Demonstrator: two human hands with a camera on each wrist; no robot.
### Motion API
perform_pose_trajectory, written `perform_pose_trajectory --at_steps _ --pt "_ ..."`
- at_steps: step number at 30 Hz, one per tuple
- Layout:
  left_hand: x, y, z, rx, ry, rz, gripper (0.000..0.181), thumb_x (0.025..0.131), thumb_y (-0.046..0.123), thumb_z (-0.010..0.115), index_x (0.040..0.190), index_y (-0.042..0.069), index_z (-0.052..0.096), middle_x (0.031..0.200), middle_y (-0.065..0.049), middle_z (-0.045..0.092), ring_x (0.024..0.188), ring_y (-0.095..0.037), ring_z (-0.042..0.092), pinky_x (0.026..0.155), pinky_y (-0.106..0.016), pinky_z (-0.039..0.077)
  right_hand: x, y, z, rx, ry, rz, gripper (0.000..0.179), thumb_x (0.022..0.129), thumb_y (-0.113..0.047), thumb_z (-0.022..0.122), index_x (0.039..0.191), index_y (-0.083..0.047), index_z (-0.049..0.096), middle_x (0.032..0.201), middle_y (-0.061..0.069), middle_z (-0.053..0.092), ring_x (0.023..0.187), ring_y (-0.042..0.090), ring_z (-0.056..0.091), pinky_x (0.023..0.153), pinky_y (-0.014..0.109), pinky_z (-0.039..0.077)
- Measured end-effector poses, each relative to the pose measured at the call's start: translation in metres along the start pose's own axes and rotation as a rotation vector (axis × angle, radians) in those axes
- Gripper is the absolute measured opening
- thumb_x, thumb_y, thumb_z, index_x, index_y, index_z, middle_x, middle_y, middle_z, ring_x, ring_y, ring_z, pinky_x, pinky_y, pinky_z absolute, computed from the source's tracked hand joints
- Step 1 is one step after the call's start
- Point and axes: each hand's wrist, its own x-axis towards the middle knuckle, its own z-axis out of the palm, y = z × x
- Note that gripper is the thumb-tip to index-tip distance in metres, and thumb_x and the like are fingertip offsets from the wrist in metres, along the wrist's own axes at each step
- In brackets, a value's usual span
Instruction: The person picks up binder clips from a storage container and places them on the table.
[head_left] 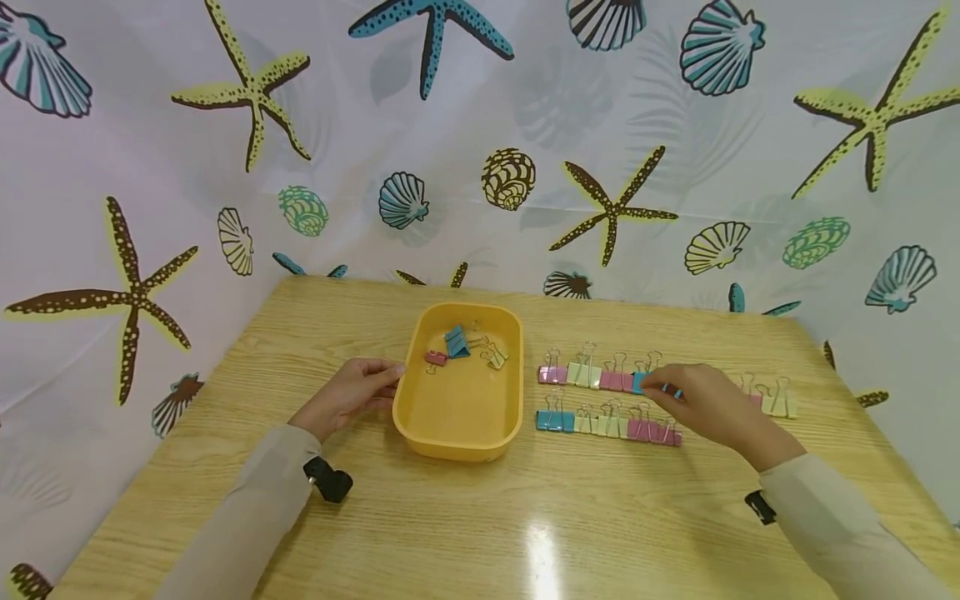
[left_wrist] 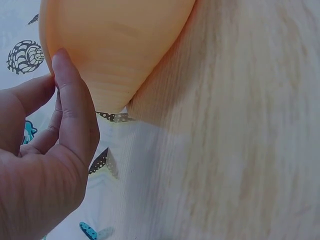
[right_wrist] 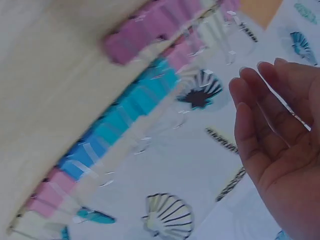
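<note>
My left hand [head_left: 351,395] pinches the left rim of a yellow plastic tray [head_left: 459,450] between thumb and fingers; the left wrist view shows this grip on the tray wall [left_wrist: 125,55]. Inside lie a blue binder clip [head_left: 457,342], a dark pink binder clip [head_left: 436,358] and a pale yellow binder clip [head_left: 495,357]. My right hand [head_left: 701,402] is over the back row of binder clips, hiding part of it. In the right wrist view, my right hand [right_wrist: 282,125] has loosely bent fingers, holds nothing, and appears apart from the blue clips [right_wrist: 120,122].
A front row holds a blue clip [head_left: 555,421], pale yellow clips [head_left: 612,427] and pink clips [head_left: 643,431]. The back row runs right to a pale yellow clip [head_left: 782,406]. A patterned cloth [head_left: 465,125] hangs behind the wooden table [head_left: 450,533].
</note>
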Motion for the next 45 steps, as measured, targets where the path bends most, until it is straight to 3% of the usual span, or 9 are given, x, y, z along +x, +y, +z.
perform_pose_trajectory --at_steps 5,14,22,32,41,43,45 --pt "-0.002 0.000 -0.002 -0.003 0.012 -0.007 0.045 0.099 0.025 0.056 0.128 -0.010 0.051 0.097 -0.008 0.065 0.082 -0.013 0.066 0.074 -0.025 0.057 0.031 -0.032 -0.007 -0.002 -0.016 -0.080 0.016 0.091 -0.011 0.065 0.105 -0.007 0.072 0.096 0.002 0.070 0.078 0.011 0.063 0.066 0.030 0.055" --pt "-0.004 -0.001 -0.005 -0.006 0.013 0.006 0.045 0.100 0.023 0.054 0.128 -0.011 0.051 0.095 -0.006 0.065 0.081 -0.011 0.066 0.074 -0.024 0.057 0.093 -0.091 -0.019 -0.020 -0.005 -0.303 0.014 0.093 -0.014 0.065 0.103 -0.009 0.073 0.099 0.001 0.071 0.082 0.012 0.065 0.072 0.030 0.055" --pt "-0.005 -0.002 -0.006 -0.011 0.003 0.008 0.046 0.100 0.023 0.053 0.130 -0.012 0.049 0.102 -0.012 0.065 0.083 -0.014 0.066 0.075 -0.025 0.057 0.146 -0.128 -0.021 -0.066 -0.082 -0.380 0.013 0.092 -0.010 0.065 0.102 -0.007 0.073 0.100 0.005 0.072 0.089 0.019 0.067 0.078 0.033 0.056" --pt "-0.001 -0.004 -0.006 -0.023 0.007 0.021 0.047 0.100 0.023 0.053 0.131 -0.012 0.049 0.103 -0.014 0.064 0.084 -0.015 0.066 0.073 -0.024 0.057 0.200 -0.145 0.002 -0.070 -0.209 -0.385 0.014 0.094 -0.009 0.062 0.098 -0.008 0.075 0.096 0.006 0.072 0.085 0.019 0.065 0.083 0.034 0.053" --pt "0.001 -0.006 -0.007 -0.037 -0.013 0.016 0.046 0.100 0.023 0.054 0.130 -0.011 0.049 0.102 -0.013 0.065 0.083 -0.015 0.066 0.074 -0.024 0.057 0.219 -0.145 0.027 -0.083 -0.379 -0.185 0.019 0.094 -0.006 0.059 0.105 -0.008 0.075 0.108 0.007 0.071 0.103 0.025 0.064 0.093 0.038 0.051" --pt "0.002 -0.006 -0.007 -0.034 -0.020 0.016 0.046 0.100 0.023 0.054 0.130 -0.011 0.049 0.103 -0.013 0.065 0.083 -0.015 0.066 0.075 -0.024 0.057 0.220 -0.142 0.032 -0.101 -0.405 -0.155 0.015 0.094 -0.008 0.061 0.099 -0.010 0.075 0.098 0.003 0.071 0.092 0.020 0.065 0.087 0.034 0.053" --pt "0.003 -0.005 -0.006 -0.031 -0.021 0.020 0.046 0.100 0.023 0.054 0.130 -0.011 0.050 0.103 -0.013 0.065 0.083 -0.014 0.066 0.074 -0.025 0.057 0.222 -0.139 0.037 -0.124 -0.430 -0.134 0.018 0.094 -0.014 0.062 0.080 -0.010 0.073 0.074 -0.002 0.064 0.068 0.013 0.057 0.070 0.026 0.051"
